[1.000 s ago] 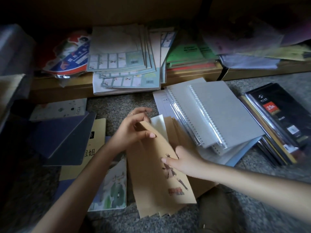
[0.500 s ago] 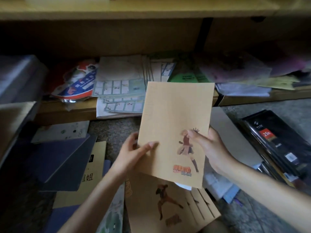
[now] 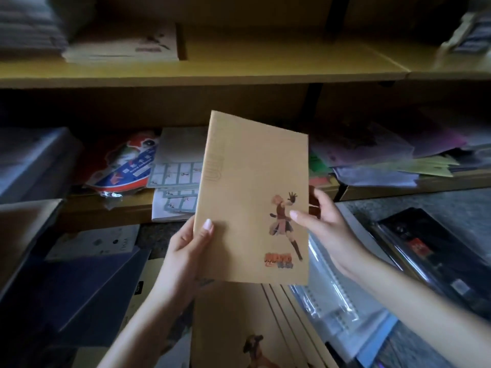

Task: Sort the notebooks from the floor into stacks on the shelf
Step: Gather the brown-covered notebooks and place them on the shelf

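tan notebook (image 3: 252,197) pinched by left hand (image 3: 186,251) and right hand (image 3: 326,221) fingers, shelf (image 3: 202,73) holding paper stacks (image 3: 122,49)

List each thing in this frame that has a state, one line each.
Tan notebook: lifted, closed, held by both hands.
Left hand: gripping the notebook's left edge.
Right hand: gripping its right edge.
Tan notebooks on the floor: fanned pile, closed.
Spiral notebooks: plastic-wrapped, on the floor.
Upper shelf stack: lying flat.
Lower shelf papers: untidy, overhanging the edge.
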`<state>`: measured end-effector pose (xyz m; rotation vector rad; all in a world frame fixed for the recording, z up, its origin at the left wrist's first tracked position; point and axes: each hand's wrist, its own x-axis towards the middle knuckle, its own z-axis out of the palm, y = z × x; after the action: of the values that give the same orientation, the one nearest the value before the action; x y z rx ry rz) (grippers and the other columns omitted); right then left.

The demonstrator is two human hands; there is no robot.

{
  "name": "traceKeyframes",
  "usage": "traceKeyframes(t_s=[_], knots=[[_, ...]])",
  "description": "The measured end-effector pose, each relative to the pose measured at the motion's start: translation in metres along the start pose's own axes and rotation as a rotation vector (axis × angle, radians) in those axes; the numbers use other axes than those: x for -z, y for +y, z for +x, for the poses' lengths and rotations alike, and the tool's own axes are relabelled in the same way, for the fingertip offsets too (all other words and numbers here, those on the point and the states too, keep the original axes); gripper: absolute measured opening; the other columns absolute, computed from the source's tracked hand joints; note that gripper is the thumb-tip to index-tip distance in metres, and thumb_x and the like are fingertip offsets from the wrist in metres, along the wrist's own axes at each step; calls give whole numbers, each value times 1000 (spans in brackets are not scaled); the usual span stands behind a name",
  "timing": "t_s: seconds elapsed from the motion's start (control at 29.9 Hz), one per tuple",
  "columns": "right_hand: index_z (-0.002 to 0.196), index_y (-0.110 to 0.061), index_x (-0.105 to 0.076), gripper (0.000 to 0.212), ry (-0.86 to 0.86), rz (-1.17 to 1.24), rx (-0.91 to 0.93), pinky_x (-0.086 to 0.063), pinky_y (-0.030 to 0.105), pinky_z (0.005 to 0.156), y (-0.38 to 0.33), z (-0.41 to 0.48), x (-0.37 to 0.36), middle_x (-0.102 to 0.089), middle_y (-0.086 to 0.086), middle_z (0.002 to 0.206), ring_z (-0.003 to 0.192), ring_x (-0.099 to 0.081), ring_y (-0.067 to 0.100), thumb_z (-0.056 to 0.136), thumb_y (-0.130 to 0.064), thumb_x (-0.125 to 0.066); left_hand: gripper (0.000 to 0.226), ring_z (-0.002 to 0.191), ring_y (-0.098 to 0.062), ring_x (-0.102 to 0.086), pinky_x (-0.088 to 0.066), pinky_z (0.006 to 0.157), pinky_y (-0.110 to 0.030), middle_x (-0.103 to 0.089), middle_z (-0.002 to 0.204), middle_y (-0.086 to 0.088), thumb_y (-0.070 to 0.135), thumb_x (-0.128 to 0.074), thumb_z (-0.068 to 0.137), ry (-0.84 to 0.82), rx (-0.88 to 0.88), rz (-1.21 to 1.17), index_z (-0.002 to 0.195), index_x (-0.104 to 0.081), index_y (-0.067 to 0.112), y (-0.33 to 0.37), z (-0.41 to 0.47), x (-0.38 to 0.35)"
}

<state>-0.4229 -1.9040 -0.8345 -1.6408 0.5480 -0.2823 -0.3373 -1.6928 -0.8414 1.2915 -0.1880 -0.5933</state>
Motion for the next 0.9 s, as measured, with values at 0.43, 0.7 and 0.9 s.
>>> traceKeyframes(t_s=[0.43, 0.7, 0.9], knots=[[109, -28, -48, 27, -366, 185, 236, -33, 18, 37, -84, 3, -34, -67, 13, 83, 36, -41, 15, 83, -26, -56, 17, 74, -7, -65, -53, 61, -24, -73, 86, 3, 31, -63, 81, 159, -478, 58, 95, -71, 26, 115, 1, 6], [132, -25, -41, 39, -185, 318, 209, -29, 13, 39, -168, 66, -78, -62, 9, 116, 41, -38, 1, 97, -10, -45, 8, 78, -17, -64, -57, 70, -40, -70, 90, -3, 21, -55, 93, 324, -533, 64, 98, -60, 19, 190, 52, 14], [138, -17, -38, 42, -182, 346, -51, -36, 13, 39, -193, 122, -113, -54, 9, 102, 56, -40, 7, 98, -5, -40, 68, 72, -10, -70, -60, 66, -28, -49, 125, -4, 7, -69, 81, 386, -424, 23, 138, -34, 20, 201, 75, 32]])
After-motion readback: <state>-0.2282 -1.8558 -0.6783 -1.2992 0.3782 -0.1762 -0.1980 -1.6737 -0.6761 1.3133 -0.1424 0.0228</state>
